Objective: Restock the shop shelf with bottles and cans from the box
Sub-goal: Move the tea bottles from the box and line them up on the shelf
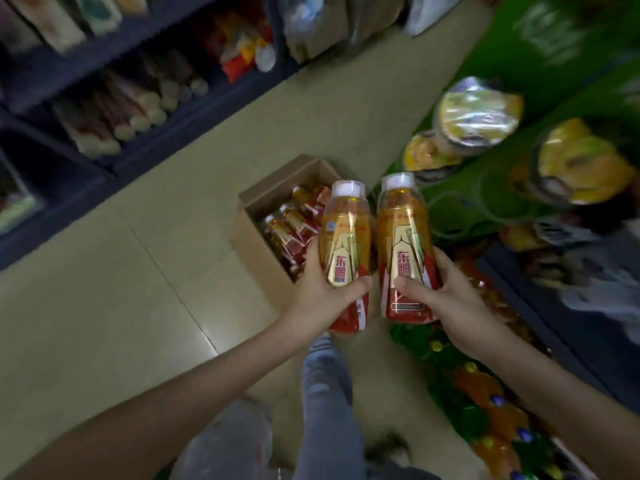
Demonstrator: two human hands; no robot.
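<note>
Two amber drink bottles with white caps and red and gold labels are held upright side by side in mid-air. My left hand (320, 289) grips the left bottle (344, 237) around its lower half. My right hand (440, 299) grips the right bottle (403, 237) the same way. Below and behind them a cardboard box (256, 233) stands open on the floor, with several more of the same bottles (294, 223) lying inside. The shelf (540, 299) on the right carries packed drinks and snacks.
A green display rack (519, 64) with round snack tubs (479, 112) stands at upper right. A dark shelf unit (86, 98) with packaged goods lines the left. Shrink-wrapped bottles (485, 403) sit on the floor at lower right. My legs in jeans (329, 393) stand on the beige tile floor.
</note>
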